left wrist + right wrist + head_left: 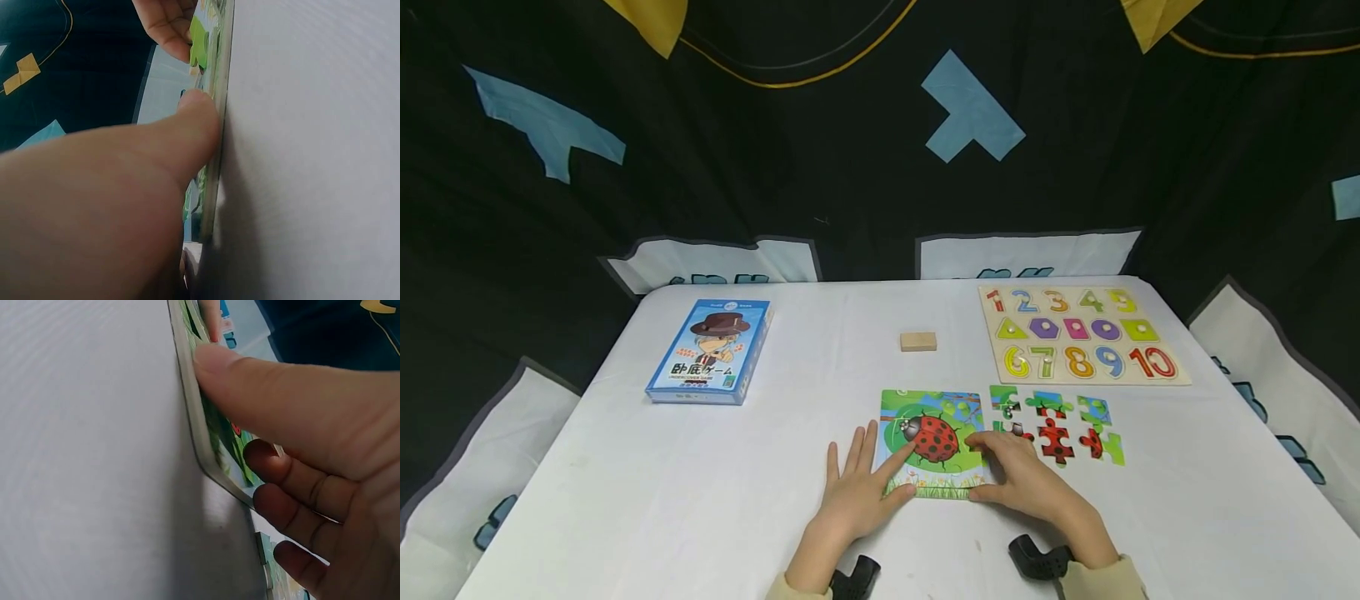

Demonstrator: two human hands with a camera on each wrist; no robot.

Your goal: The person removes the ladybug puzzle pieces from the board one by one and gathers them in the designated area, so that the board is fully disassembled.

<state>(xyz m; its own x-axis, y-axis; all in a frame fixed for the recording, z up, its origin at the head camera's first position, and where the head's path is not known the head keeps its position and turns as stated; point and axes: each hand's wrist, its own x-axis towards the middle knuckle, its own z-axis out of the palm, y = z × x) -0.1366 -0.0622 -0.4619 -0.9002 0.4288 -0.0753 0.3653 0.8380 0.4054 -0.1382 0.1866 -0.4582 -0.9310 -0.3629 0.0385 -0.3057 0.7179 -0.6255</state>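
Both hands are at the ladybug puzzle (931,439), a flat square picture on the table. My left hand (853,498) lies at its lower left corner, fingers spread, index fingertip on the picture. In the left wrist view the left thumb (199,122) presses on the puzzle's edge. My right hand (1028,477) grips the lower right corner between thumb and curled fingers. In the right wrist view the right thumb (219,359) lies along the rim, fingertips at the side. A bright green tabbed part (199,47) stands out from the board beside the right fingers.
Several loose jigsaw pieces (1056,442) lie right of the puzzle. Behind them is a number and shape board (1015,334). A small wooden block (918,342) lies above the puzzle; a blue game box (707,354) stands at the left. White cloth covers the table (700,500).
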